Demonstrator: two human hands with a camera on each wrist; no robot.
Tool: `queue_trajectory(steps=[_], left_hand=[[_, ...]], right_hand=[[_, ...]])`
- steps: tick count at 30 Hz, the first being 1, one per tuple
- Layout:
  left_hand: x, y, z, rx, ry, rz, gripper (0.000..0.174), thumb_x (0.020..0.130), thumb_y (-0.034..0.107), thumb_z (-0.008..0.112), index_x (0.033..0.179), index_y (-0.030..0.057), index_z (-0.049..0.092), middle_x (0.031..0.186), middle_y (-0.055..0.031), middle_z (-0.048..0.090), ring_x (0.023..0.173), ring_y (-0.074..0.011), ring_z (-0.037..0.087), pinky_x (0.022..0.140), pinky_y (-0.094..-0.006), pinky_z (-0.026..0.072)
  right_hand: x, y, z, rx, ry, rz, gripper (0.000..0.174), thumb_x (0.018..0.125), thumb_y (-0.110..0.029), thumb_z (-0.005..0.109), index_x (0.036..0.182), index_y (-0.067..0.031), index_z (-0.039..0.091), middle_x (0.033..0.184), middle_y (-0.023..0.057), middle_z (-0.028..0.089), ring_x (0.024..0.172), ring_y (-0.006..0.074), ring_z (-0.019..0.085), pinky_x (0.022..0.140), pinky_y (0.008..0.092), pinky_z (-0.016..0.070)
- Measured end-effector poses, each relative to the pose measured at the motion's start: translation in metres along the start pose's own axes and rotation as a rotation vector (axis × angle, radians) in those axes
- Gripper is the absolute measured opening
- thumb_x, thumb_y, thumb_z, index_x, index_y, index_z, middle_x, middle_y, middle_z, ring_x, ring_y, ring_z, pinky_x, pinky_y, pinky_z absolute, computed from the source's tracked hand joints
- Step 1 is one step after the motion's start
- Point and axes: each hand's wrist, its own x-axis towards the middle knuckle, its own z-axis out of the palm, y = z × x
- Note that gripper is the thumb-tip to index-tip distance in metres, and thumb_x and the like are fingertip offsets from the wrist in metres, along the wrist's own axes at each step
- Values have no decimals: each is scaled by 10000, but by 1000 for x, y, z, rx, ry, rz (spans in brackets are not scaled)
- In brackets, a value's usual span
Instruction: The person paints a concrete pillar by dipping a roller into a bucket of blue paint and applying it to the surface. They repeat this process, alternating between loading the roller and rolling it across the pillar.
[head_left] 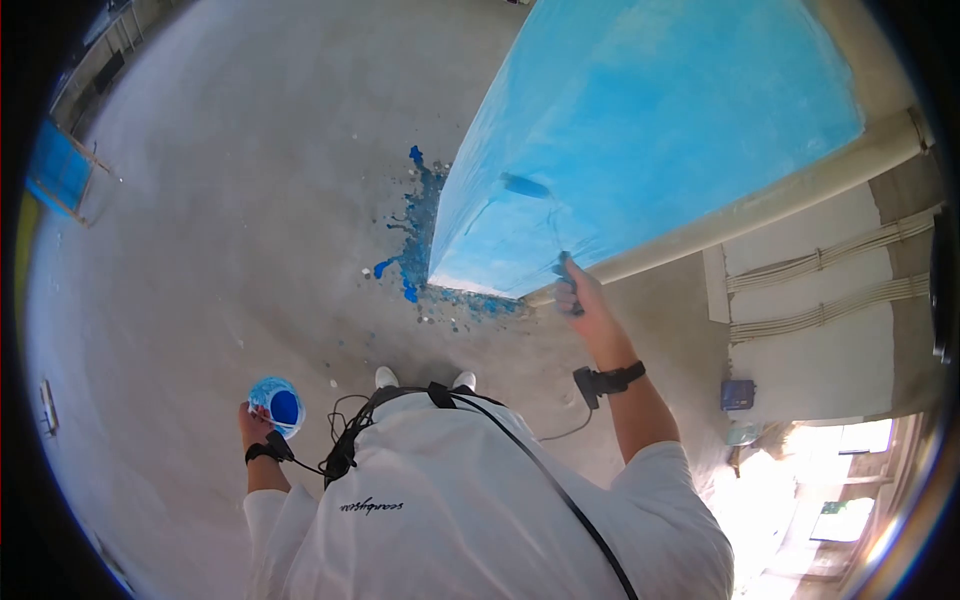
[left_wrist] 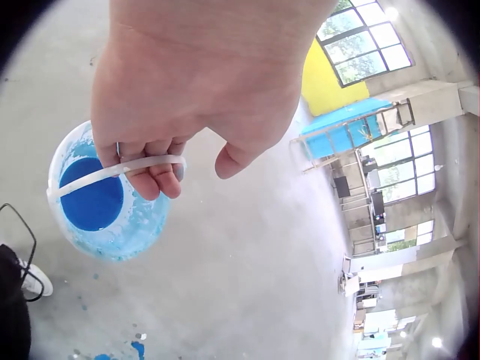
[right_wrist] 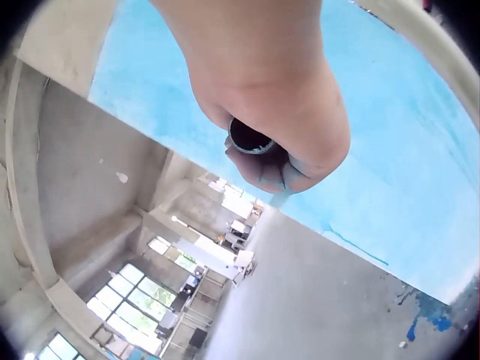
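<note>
My right hand (head_left: 585,298) grips the handle of a paint roller (head_left: 526,187) at the blue wall (head_left: 660,130) — rolling on colour looks to be the step in hand; the next stroke likely calls for even pressure. My left hand (left_wrist: 199,97) — fingers curled — holds the paint bucket (left_wrist: 146,225) by its bail (left_wrist: 90,180) at my left side.

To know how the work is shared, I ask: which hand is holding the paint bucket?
The left hand holds the bucket by its white handle; the right hand instead grips a paint roller.
</note>
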Motion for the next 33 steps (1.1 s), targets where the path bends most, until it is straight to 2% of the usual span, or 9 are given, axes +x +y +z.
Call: queue_trajectory(steps=[7,11,14,17,20,22,25,28,33], left_hand=[[-37,-2,28,-19,-41,97,260,829,416,524,823,157,508,645,25,527,637,-144,516,642,-337,368],[-93,-2,64,42,-74,169,250,839,387,518,850,137,518,693,3,542,675,-147,509,700,-330,361],[-113,-5,91,80,-170,244,249,844,376,516,850,128,523,698,-5,545,682,-156,516,714,-326,369],[-137,-5,133,127,-227,273,249,855,345,511,845,98,534,669,-17,536,626,-162,516,638,-309,415],[-145,-10,168,134,-319,284,259,863,321,510,844,66,546,647,-28,528,567,-164,507,532,-299,432],[-171,-15,190,214,-415,310,257,867,315,515,847,62,553,634,-21,523,558,-162,507,531,-300,430],[-201,-19,220,299,-535,318,249,883,290,515,888,46,563,655,-25,528,594,-161,516,572,-314,446],[-241,-33,246,329,-600,324,238,902,263,502,917,35,567,719,-41,549,650,-165,536,614,-334,466],[-296,-50,309,531,-701,295,256,938,246,454,969,17,562,795,-49,576,732,-161,564,683,-303,487]], right_hand=[[-28,2,-81,-526,126,-342,299,966,-374,442,901,-87,499,524,-43,379,382,62,347,360,219,264],[-27,18,-138,-406,59,-385,276,975,-338,420,905,-82,496,525,-30,387,378,71,355,359,224,275],[-17,27,-170,-631,187,-467,263,980,-307,398,930,-69,500,533,-13,414,381,78,376,360,231,286],[-16,32,-192,-681,177,-463,266,949,-311,462,938,-49,512,555,7,468,398,90,437,368,236,338],[-12,30,-205,-961,251,-501,295,877,-317,573,899,-24,545,590,72,537,468,168,532,445,312,427],[-7,43,-233,-1256,314,-529,333,799,-338,648,901,-25,593,707,157,631,672,348,625,611,409,486],[-25,45,-233,-1339,382,-405,337,783,-316,648,926,-13,617,800,215,630,805,420,592,692,448,470],[-26,60,-253,-1269,389,-536,260,781,-249,656,849,-2,608,718,218,590,681,403,567,610,417,449],[-31,47,-249,-1194,264,-580,268,786,-222,656,929,0,616,783,216,617,765,394,604,667,414,472]])
